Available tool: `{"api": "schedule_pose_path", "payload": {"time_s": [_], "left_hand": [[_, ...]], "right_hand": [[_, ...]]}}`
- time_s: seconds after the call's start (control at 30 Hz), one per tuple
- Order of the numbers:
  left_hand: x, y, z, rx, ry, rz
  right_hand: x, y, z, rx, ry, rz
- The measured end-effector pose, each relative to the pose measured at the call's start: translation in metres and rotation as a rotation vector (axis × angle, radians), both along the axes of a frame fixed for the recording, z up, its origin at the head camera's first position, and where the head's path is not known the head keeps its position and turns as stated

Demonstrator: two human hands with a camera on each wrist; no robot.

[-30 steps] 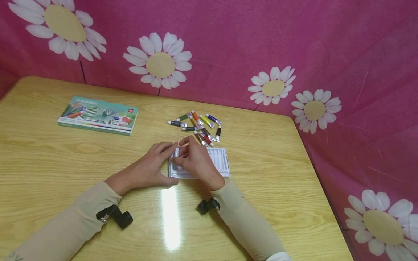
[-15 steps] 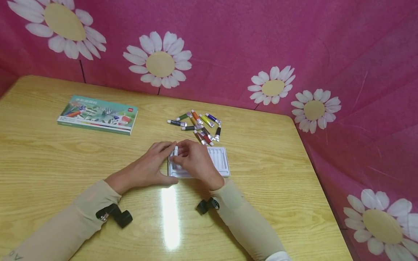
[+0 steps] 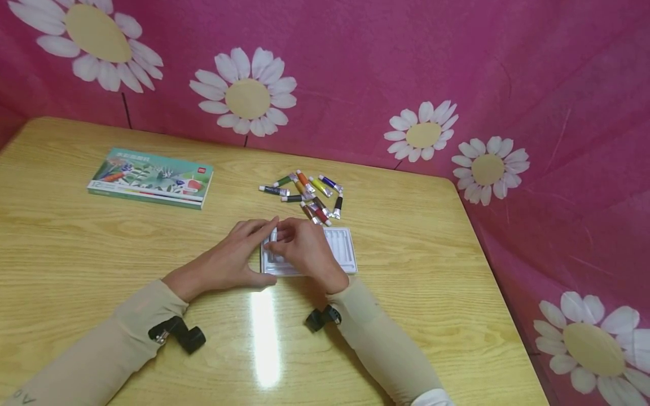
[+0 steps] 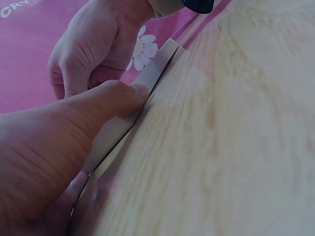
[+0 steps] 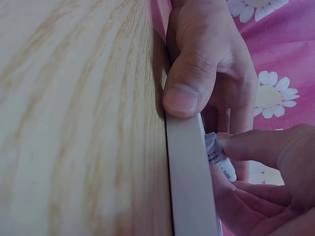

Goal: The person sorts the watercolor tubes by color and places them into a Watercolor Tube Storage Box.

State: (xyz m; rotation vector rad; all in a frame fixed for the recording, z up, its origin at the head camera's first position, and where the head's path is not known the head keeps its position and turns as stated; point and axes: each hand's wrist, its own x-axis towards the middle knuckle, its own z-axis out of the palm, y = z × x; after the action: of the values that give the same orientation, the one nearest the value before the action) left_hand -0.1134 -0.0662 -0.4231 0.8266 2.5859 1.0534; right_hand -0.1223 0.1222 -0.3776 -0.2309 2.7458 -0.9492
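Observation:
A white plastic tray (image 3: 343, 251) with moulded slots lies on the table in front of the person. The left hand (image 3: 225, 259) holds its left end, with the thumb at the near side and the fingers reaching to the far side. In the right wrist view, the left thumb presses the tray's side wall (image 5: 191, 172). Over the left slots, the right hand (image 3: 310, 248) pinches a small white-capped paint tube (image 3: 273, 235) between thumb and fingers. Printed lettering shows on that tube (image 5: 222, 162) in the right wrist view. The right hand covers the tray's middle.
Just beyond the tray lies a loose pile of several coloured paint tubes (image 3: 304, 181). A green illustrated paint box (image 3: 152, 179) lies at the back left of the wooden table (image 3: 416, 316). A pink flowered cloth (image 3: 345, 73) hangs behind the table.
The right hand's raised index finger has come down slightly towards the tube. Otherwise both hands and the tray stay almost in place.

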Motion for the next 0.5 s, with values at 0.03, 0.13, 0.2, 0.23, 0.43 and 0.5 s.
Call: {"api": "schedule_pose_path", "payload": {"time_s": [0.03, 0.13, 0.2, 0.23, 0.43, 0.5], "left_hand": [[-0.0001, -0.0001, -0.0001, -0.003, 0.000, 0.000], [-0.0005, -0.0002, 0.0001, -0.007, 0.003, -0.002], [-0.0006, -0.0001, 0.0003, -0.008, 0.009, -0.002], [-0.0006, 0.0001, 0.0005, -0.007, 0.010, -0.002], [-0.0002, -0.0001, 0.0010, -0.004, 0.008, -0.003], [-0.0001, 0.0000, 0.0011, -0.006, 0.005, -0.003]], "right_hand": [[-0.0004, 0.0000, -0.0001, -0.001, -0.001, -0.001], [-0.0009, 0.0001, -0.0004, -0.003, -0.003, -0.008], [-0.0010, 0.0001, -0.0003, -0.006, -0.006, -0.016], [-0.0011, 0.0002, -0.0003, -0.007, -0.008, -0.019], [-0.0012, -0.0004, 0.0003, -0.009, -0.030, -0.042], [-0.0010, -0.0003, 0.0001, -0.009, -0.028, -0.043]]}}
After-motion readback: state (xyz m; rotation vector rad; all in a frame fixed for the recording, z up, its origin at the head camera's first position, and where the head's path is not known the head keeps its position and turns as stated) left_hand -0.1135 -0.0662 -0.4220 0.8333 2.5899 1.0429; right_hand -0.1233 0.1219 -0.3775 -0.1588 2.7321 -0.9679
